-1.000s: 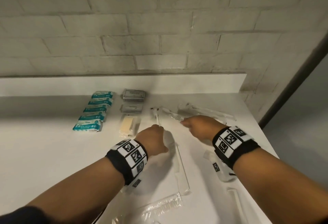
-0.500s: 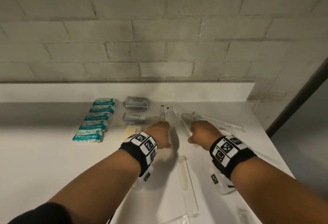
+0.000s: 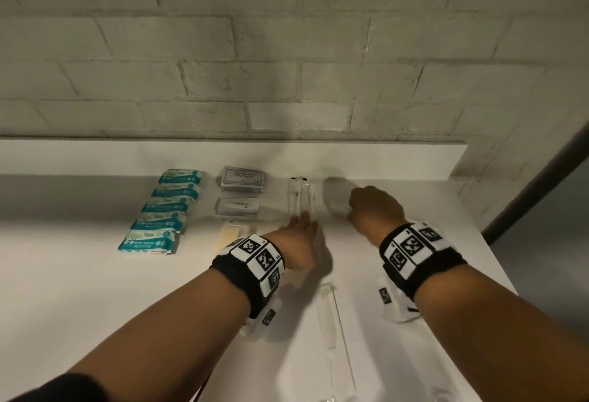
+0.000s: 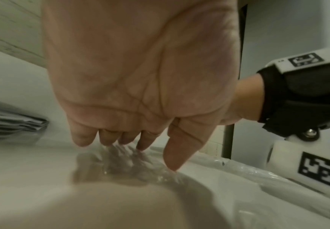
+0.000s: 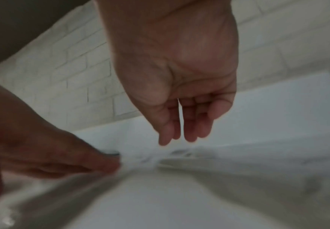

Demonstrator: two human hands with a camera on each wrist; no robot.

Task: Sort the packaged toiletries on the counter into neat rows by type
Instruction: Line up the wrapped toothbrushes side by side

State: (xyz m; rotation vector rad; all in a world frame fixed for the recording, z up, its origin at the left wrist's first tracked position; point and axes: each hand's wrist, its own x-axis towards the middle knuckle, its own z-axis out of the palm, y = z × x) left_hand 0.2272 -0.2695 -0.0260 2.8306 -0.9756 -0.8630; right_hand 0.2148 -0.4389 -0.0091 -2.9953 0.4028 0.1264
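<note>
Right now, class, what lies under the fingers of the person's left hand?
Clear plastic packets lie on the white counter under the left hand, whose straight fingers press on the wrap. What the packets hold there is blurred and covered.

Both our forearms reach up from the bottom of the head frame, each wrist wearing a black band with marker tiles. Left hand (image 3: pixel 299 242), frame centre: fingers straight, together, pointing down and forward. Right hand (image 3: pixel 371 210), right of centre: fingers hang loosely extended, holding nothing.
</note>
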